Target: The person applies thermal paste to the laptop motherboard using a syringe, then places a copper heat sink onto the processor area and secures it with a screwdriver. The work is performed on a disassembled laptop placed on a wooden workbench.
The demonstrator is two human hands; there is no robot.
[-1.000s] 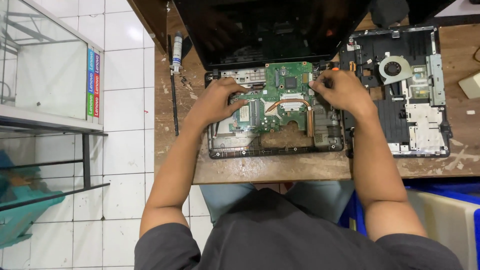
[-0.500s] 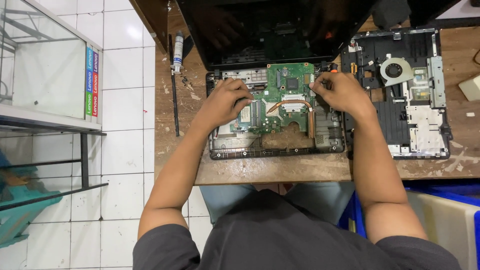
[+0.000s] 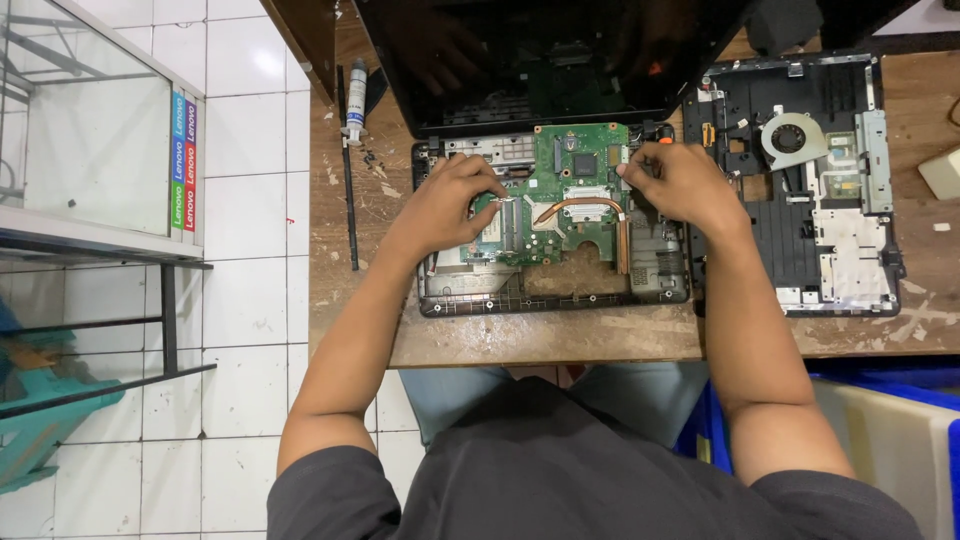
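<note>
Two hands work over one opened laptop (image 3: 555, 290) lying near the front edge of the wooden tabletop (image 3: 560, 335), its dark screen (image 3: 545, 60) tilted back toward the far edge. Inside the shell sits one green board (image 3: 560, 185) crossed by one copper pipe (image 3: 590, 208). The left hand (image 3: 450, 205) rests on the board's left part, fingers curled narrow and fingertips pressing down on it; whether it pinches anything I cannot tell. The right hand (image 3: 680, 185) is at the board's right edge, fingers bunched together as if pinching something small, though what lies between them is hidden.

Just right of the laptop lies one black cover (image 3: 800, 185), turned inside up, with one round fan (image 3: 795, 140) in it. By the left edge of the tabletop lie one syringe (image 3: 356, 100) and one thin black rod (image 3: 350, 200). One pale block (image 3: 942, 172) sits at the right edge.
</note>
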